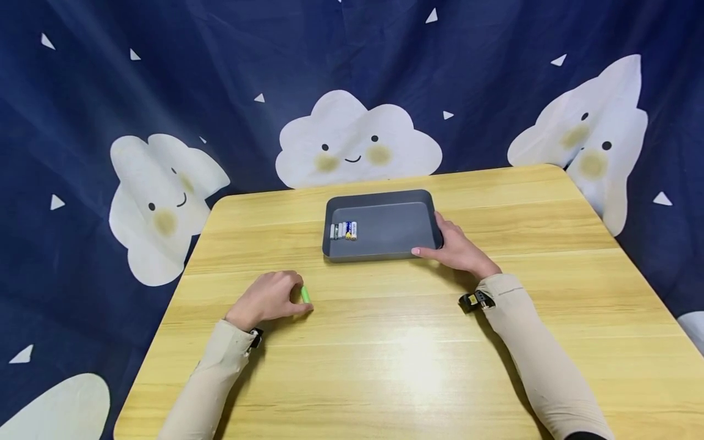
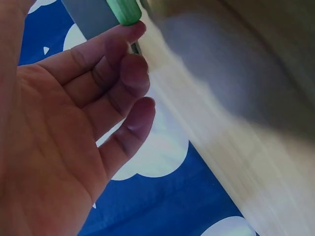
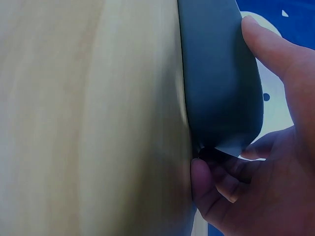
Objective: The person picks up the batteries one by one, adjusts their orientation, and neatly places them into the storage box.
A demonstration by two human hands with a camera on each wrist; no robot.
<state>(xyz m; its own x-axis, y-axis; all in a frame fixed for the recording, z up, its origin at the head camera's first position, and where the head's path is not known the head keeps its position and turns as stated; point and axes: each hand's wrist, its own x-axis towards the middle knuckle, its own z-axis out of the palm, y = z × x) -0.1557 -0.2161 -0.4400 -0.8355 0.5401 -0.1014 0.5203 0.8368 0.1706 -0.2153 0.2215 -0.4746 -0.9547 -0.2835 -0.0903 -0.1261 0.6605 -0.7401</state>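
Note:
My left hand (image 1: 274, 297) is low over the table, left of the tray, pinching a small green cylinder (image 1: 305, 294) about as long as a battery between thumb and fingertips. In the left wrist view the lower end of this cylinder (image 2: 126, 12) shows at the fingertips; its upper part is cut off. A dark grey rectangular tray (image 1: 393, 229) sits toward the back of the table. My right hand (image 1: 458, 245) grips its near right corner, with the thumb over the front rim and the fingers along the side. Several batteries (image 1: 343, 230) lie side by side at the tray's left.
The light wooden table (image 1: 374, 348) reaches back to a dark blue curtain (image 1: 236, 55) with printed white clouds. Black wrist cameras are strapped at both cuffs, and the right one (image 1: 474, 301) stands out over the tabletop.

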